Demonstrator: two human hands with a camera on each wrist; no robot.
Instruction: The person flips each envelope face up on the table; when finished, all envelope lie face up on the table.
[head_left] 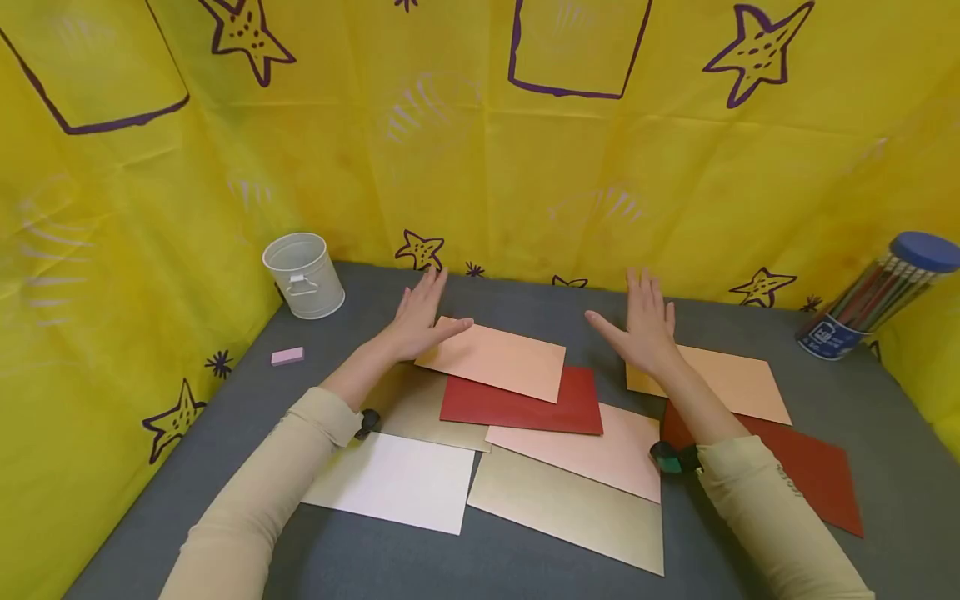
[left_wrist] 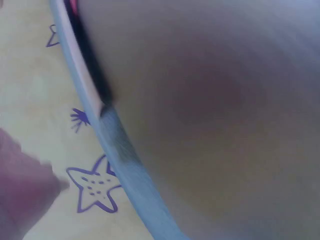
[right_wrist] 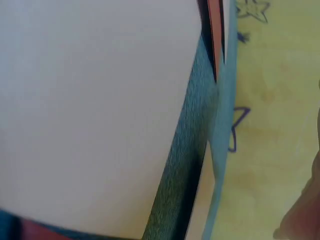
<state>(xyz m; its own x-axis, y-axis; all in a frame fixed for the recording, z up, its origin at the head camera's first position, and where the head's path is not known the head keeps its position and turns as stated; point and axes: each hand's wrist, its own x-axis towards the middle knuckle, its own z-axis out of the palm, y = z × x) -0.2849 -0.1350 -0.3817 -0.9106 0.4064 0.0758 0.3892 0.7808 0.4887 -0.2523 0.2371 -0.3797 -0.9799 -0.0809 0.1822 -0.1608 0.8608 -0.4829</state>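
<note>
My left hand (head_left: 420, 322) is held with fingers straight and thumb out beside a peach card (head_left: 502, 362), its thumb overlapping the card's corner in the head view. Whether it touches cannot be told. Over the edge of another peach card (head_left: 731, 383) is my right hand (head_left: 647, 329), fingers extended, holding nothing. Between the arms lie overlapping rectangular cards: red (head_left: 525, 408), gold (head_left: 420, 408), pink (head_left: 600, 446), pale gold (head_left: 573, 508) and white (head_left: 405, 479). Beneath the right forearm a dark red card (head_left: 810, 467) is partly covered. Both wrist views are mostly filled by blurred card surfaces.
A white metal bucket (head_left: 307, 279) stands at the back left, with a pink eraser (head_left: 287, 357) in front of it. A blue-lidded tub of pencils (head_left: 870, 300) is at the back right. Yellow patterned cloth (head_left: 480, 167) borders the dark table (head_left: 247, 450).
</note>
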